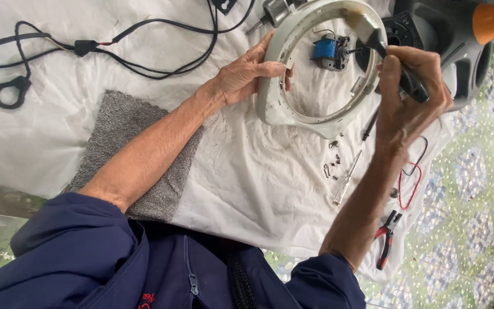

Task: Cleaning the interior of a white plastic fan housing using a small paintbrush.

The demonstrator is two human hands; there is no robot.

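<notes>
Midway: ring out of the fan, brushing in hand

Clearly the stripping looks done, as far as shows: the dark housing (458,51) lies apart on the sheet (87,143), beside it the small blue-wound motor (327,51), and loose screws (333,163) and a screwdriver (347,177) rest below. Cleaning seems under way; reassembly is left.

The white ring (293,109) stands tilted on the sheet. The left hand (247,71) clamps its left rim, thumb inside. The right hand (413,97) is clenched round a brush (378,43), bristles touching the ring's upper right rim.
</notes>
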